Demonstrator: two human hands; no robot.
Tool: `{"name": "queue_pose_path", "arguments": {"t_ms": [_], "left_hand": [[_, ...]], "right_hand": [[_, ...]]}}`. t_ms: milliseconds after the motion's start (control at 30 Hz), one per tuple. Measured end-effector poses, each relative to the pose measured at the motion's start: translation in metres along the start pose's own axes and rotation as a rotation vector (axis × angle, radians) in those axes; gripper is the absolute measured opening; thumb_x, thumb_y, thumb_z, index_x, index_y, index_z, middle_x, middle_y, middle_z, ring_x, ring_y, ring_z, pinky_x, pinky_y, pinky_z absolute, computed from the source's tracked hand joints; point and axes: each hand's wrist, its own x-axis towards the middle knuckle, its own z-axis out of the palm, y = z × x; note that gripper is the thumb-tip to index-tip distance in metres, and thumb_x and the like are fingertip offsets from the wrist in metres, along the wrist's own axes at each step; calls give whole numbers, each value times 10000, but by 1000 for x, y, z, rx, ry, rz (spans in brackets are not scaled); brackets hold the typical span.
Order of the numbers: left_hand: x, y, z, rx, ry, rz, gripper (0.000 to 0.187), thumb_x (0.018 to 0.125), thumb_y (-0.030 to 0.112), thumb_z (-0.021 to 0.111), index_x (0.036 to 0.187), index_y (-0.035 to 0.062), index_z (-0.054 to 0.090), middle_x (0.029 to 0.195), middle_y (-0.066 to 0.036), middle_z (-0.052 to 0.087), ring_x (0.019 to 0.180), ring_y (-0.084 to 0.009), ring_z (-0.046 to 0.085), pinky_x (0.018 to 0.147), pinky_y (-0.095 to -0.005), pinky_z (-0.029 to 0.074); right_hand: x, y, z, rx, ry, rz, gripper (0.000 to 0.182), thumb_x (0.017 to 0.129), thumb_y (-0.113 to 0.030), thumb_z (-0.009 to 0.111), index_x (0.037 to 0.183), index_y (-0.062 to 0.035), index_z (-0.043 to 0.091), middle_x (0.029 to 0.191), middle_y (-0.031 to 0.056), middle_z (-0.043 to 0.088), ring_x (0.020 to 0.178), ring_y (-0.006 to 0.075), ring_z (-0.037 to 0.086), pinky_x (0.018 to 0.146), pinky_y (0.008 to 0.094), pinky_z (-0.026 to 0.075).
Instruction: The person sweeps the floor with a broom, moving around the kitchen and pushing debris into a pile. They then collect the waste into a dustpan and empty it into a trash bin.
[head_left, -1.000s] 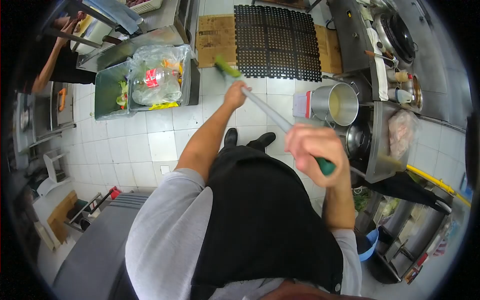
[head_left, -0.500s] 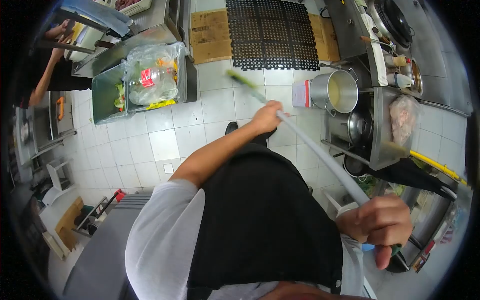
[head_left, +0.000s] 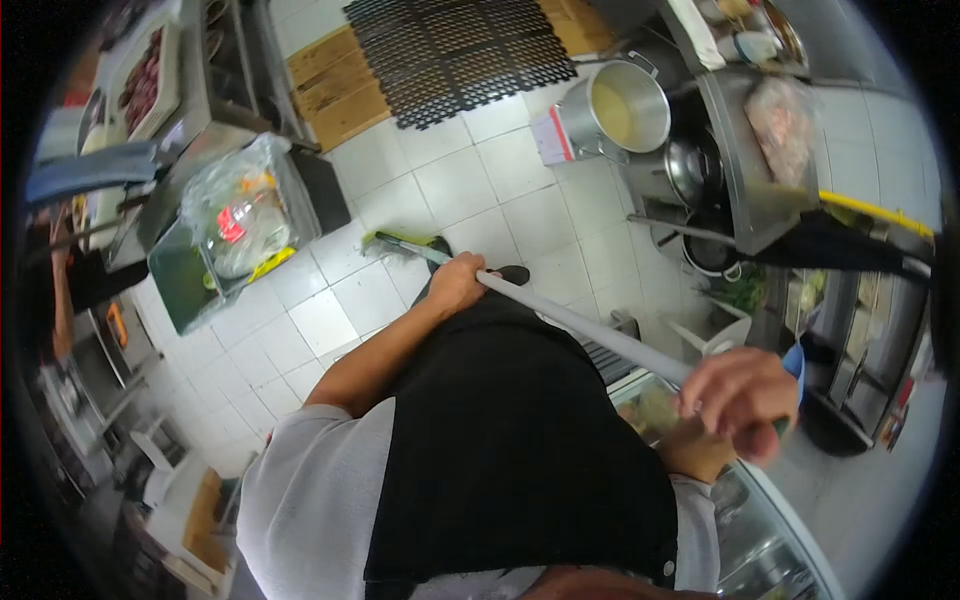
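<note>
A broom with a pale grey handle (head_left: 580,322) slants across my front. Its yellow-green bristle head (head_left: 405,246) rests on or just above the white tile floor, beside my dark shoe. My left hand (head_left: 459,284) is wrapped round the lower part of the handle. At the upper end, my right hand (head_left: 742,400) closes over the handle, slightly blurred. Left of the broom head stands a green bin (head_left: 178,285) with a clear plastic bag (head_left: 208,205) in it, holding a plastic bottle with a red label.
A black rubber mat (head_left: 460,55) lies over cardboard (head_left: 335,85). To the right, a large metal pot (head_left: 645,105) stands by a steel counter (head_left: 745,165). A glass-topped case (head_left: 770,530) is close behind my right arm. Another person's arm (head_left: 62,300) shows at far left.
The broom head has swept back toward my feet and to the left, and my left hand has come closer to my body. My view has turned, and my right hand appears higher.
</note>
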Motion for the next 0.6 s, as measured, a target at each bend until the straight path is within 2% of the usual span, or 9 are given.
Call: {"name": "queue_pose_path", "arguments": {"t_ms": [133, 267, 333, 400, 433, 467, 500, 567, 600], "left_hand": [[28, 89, -8, 60, 3, 181, 413, 970, 464, 747, 930, 54, 721, 1019, -192, 682, 989, -442, 700, 842, -533, 555], [149, 128, 25, -97, 261, 353, 397, 964, 455, 763, 919, 64, 708, 1088, -181, 690, 1020, -420, 700, 854, -514, 557], [225, 122, 52, -112, 371, 373, 336, 978, 422, 753, 980, 89, 702, 1185, -162, 698, 1095, -414, 692, 911, -501, 557], [271, 86, 95, 9, 199, 314, 297, 982, 391, 757, 1033, 106, 693, 1239, -149, 693, 1162, -399, 676, 963, -487, 549], [288, 79, 114, 67, 118, 285, 282, 983, 376, 759, 1059, 114, 689, 1266, -143, 690, 1195, -392, 668, 989, -480, 545], [279, 81, 134, 79, -11, 242, 306, 978, 381, 762, 1107, 118, 674, 1307, -137, 674, 1263, -373, 638, 1052, -475, 522], [268, 82, 158, 38, -24, 343, 333, 966, 400, 773, 1091, 106, 677, 1298, -158, 670, 1281, -372, 625, 1070, -469, 512], [228, 113, 202, -18, -25, 345, 309, 963, 356, 783, 1092, 95, 678, 1257, -194, 667, 1233, -395, 639, 1046, -478, 521], [203, 137, 209, 0, -90, 355, 318, 973, 384, 766, 1077, 96, 679, 1248, -186, 667, 1188, -411, 653, 1002, -491, 536]], "right_hand": [[-21, -63, -20, -152, -284, -155, 561, 1012, -489, 752, 668, -78, 587, 675, 72, 607, 667, 257, 694, 512, 315, 539], [-48, -48, -20, -445, -71, -274, 522, 986, -413, 794, 651, -108, 536, 674, 37, 630, 603, 228, 660, 519, 310, 547], [-50, -15, -35, -510, 6, -71, 468, 918, -309, 844, 664, -83, 523, 687, 73, 567, 672, 271, 621, 535, 370, 471], [-69, 8, -45, -532, 93, 169, 443, 867, -234, 865, 673, -60, 507, 678, 101, 489, 703, 309, 568, 567, 431, 422], [-83, 23, -52, -521, 108, 169, 450, 862, -220, 863, 674, -50, 492, 674, 106, 463, 681, 319, 543, 575, 442, 411], [-95, 30, -61, -508, 120, 171, 457, 856, -207, 861, 674, -41, 476, 670, 111, 437, 660, 329, 519, 583, 452, 401], [-107, 21, -67, -503, 121, 200, 457, 858, -203, 858, 674, -42, 473, 668, 108, 437, 656, 326, 519, 578, 449, 399], [-138, -14, -75, -481, 116, 260, 456, 863, -197, 853, 675, -45, 467, 664, 102, 436, 649, 321, 520, 568, 443, 396], [-153, -31, -80, -508, 81, 276, 507, 909, -335, 838, 666, -52, 494, 680, 77, 525, 632, 306, 594, 547, 395, 465]]}}
